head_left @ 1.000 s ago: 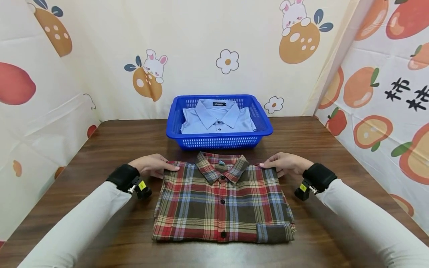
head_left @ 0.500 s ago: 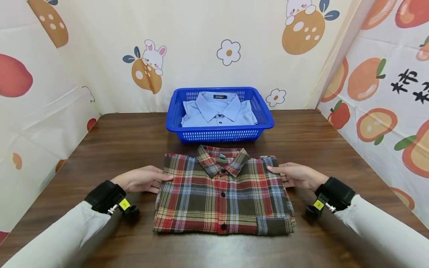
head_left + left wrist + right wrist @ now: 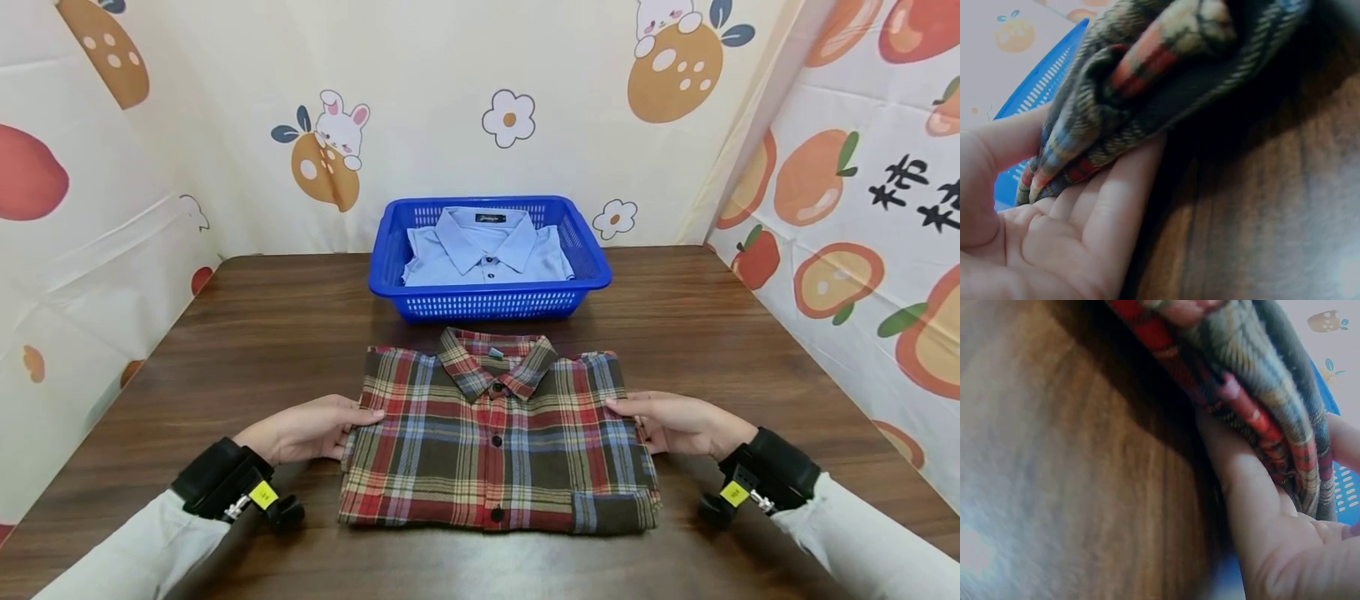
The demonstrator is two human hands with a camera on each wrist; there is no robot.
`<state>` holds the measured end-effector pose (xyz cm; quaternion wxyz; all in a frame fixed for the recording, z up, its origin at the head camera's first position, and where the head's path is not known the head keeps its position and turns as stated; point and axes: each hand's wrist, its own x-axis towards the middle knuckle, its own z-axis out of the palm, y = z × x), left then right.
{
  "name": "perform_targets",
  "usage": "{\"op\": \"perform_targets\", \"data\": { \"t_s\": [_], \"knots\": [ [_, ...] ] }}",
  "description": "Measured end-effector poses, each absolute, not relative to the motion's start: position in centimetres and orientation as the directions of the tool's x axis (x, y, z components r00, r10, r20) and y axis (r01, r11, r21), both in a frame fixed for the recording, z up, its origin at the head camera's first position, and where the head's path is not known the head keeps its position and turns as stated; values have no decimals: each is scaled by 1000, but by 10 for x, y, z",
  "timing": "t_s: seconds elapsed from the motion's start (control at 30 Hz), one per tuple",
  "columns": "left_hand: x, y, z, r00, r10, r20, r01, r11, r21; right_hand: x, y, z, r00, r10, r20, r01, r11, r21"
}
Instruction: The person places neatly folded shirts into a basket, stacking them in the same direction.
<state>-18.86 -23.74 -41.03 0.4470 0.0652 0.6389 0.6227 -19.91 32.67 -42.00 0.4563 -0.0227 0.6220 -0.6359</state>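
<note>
A folded plaid shirt (image 3: 450, 450) in red, dark green, blue and cream lies on the table, its collar toward the blue basket. My left hand (image 3: 309, 427) holds its left side edge, thumb on top and fingers underneath. At the opposite side edge my right hand (image 3: 684, 423) grips the shirt the same way. Both wrist views show the fingers slipped under the folded layers (image 3: 1104, 106), with the thumb over them. In the right wrist view the stacked plaid layers (image 3: 1272, 419) sit between thumb and fingers. The fingertips are hidden beneath the cloth.
Behind the plaid shirt stands a blue plastic basket (image 3: 487, 307) holding a folded light blue shirt (image 3: 480, 254). The brown wooden table (image 3: 285, 333) ends at printed curtains (image 3: 435, 100) at the back and sides.
Both hands have slid from the shoulder corners down the side edges toward me, and their fingers are now under the shirt. The head view has tilted slightly downward. The shirt stays on the table.
</note>
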Motion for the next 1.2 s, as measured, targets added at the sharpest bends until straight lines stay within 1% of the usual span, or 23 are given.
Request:
{"op": "perform_targets", "data": {
  "t_s": [0.07, 0.1, 0.23, 0.27, 0.33, 0.37, 0.4, 0.43, 0.47, 0.5, 0.57, 0.63, 0.67, 0.7, 0.77, 0.8, 0.9, 0.97, 1.03, 1.1, 1.2],
  "knots": [
    [-186, -236, -410, -605, 634, -481, -465, 209, 860, -186, 314, -399, -600, -608, -519, 512, 207, -834],
    [-183, -234, -406, -625, 625, -469, -440, 214, 872, -181, 310, -393, -616, -601, -509, 484, 222, -847],
    [-168, -224, -390, -701, 548, -457, -389, 243, 889, -181, 313, -395, -604, -643, -471, 445, 219, -869],
    [-166, -223, -388, -714, 531, -456, -383, 249, 889, -183, 315, -399, -591, -663, -459, 442, 210, -872],
    [-163, -223, -387, -733, 505, -457, -376, 259, 890, -183, 317, -403, -603, -666, -438, 412, 210, -887],
    [-163, -224, -389, -740, 497, -454, -368, 267, 891, -182, 317, -403, -623, -647, -440, 396, 224, -890],
    [-164, -226, -392, -745, 492, -451, -360, 273, 892, -182, 319, -404, -624, -648, -437, 399, 216, -891],
    [-167, -230, -398, -741, 500, -448, -362, 264, 894, -179, 318, -401, -638, -634, -436, 389, 223, -894],
    [-170, -234, -406, -740, 501, -449, -372, 251, 894, -179, 320, -400, -634, -638, -437, 394, 220, -892],
    [-173, -237, -412, -735, 506, -451, -384, 238, 892, -175, 318, -393, -662, -604, -444, 379, 241, -893],
    [-174, -241, -418, -726, 536, -430, -366, 229, 902, -168, 316, -379, -680, -579, -450, 368, 262, -892],
    [-171, -240, -405, -733, 544, -408, -343, 221, 913, -160, 311, -357, -711, -547, -443, 340, 285, -896],
    [-166, -237, -392, -746, 538, -392, -321, 224, 920, -157, 311, -347, -716, -548, -433, 330, 281, -901],
    [-160, -233, -377, -759, 536, -370, -290, 230, 929, -153, 309, -335, -735, -534, -418, 309, 286, -907],
    [-152, -228, -344, -784, 525, -330, -242, 231, 942, -154, 314, -316, -739, -551, -387, 283, 266, -921],
    [-149, -225, -327, -807, 499, -317, -224, 238, 945, -156, 315, -305, -751, -545, -374, 266, 268, -926],
    [-158, -222, -283, -856, 433, -282, -178, 265, 948, -173, 319, -271, -802, -492, -338, 204, 306, -930],
    [-175, -218, -257, -891, 367, -267, -152, 312, 938, -192, 314, -245, -854, -417, -310, 149, 376, -915],
    [-198, -213, -235, -924, 299, -237, -123, 355, 927, -217, 305, -222, -896, -347, -277, 106, 437, -893],
    [-228, -206, -218, -954, 235, -188, -83, 395, 915, -246, 292, -205, -920, -313, -237, 63, 478, -876],
    [-277, -193, -208, -983, 153, -97, -13, 472, 882, -294, 274, -192, -941, -278, -193, 30, 501, -865]
  ]
}}
